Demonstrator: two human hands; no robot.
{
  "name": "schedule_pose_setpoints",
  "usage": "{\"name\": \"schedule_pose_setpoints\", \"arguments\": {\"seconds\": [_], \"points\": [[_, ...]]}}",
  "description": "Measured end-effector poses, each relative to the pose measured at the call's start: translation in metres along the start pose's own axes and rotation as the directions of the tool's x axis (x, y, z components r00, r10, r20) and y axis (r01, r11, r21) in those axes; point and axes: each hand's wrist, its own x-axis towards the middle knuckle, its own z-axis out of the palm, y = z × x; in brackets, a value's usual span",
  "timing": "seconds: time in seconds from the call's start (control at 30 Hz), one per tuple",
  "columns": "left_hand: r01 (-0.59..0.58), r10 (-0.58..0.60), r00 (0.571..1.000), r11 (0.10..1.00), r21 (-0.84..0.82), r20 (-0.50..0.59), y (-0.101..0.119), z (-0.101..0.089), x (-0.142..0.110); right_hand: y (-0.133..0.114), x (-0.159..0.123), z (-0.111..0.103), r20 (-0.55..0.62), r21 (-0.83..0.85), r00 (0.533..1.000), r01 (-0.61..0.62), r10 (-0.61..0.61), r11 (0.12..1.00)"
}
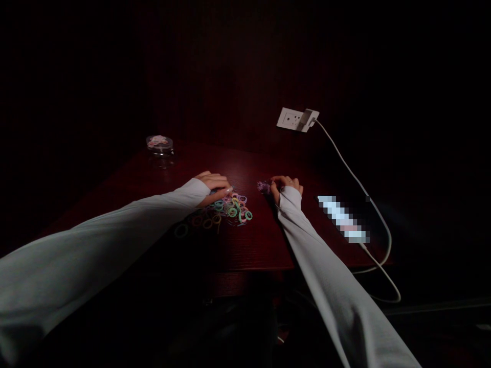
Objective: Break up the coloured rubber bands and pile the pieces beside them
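Observation:
A loose pile of small pastel hair ties [232,210], in green, pink, yellow and purple, is spread on the dark red table. My left hand [215,185] rests over the pile's far left side, thumb and fingers drawn together; whatever is between the tips is too small to make out. To the right, my right hand [286,185] is curled with its thumb and forefinger close together beside a small purple cluster [263,187], apparently more hair ties. Its fingertips are at the cluster's right edge, and I cannot tell what they hold.
A round clear container [159,145] with a pink-patterned lid stands at the back left. On the right lies a lit phone [342,219], its white cable [355,176] looping to a charger in the wall socket [291,119]. The table's front edge [245,270] is near me.

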Motion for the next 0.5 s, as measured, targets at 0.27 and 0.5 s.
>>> {"name": "schedule_pose_setpoints", "arguments": {"seconds": [0.27,0.5], "points": [[0.182,-0.149,0.955,0.977,0.110,-0.256,0.001,-0.002,0.000,-0.019,-0.015,0.000,-0.044,0.099,0.959,0.282,-0.279,0.954],[0.266,-0.218,0.941,0.950,0.166,-0.261,-0.002,-0.001,0.002,-0.046,-0.028,0.009,0.053,0.211,0.890,0.432,-0.452,0.877]]}}
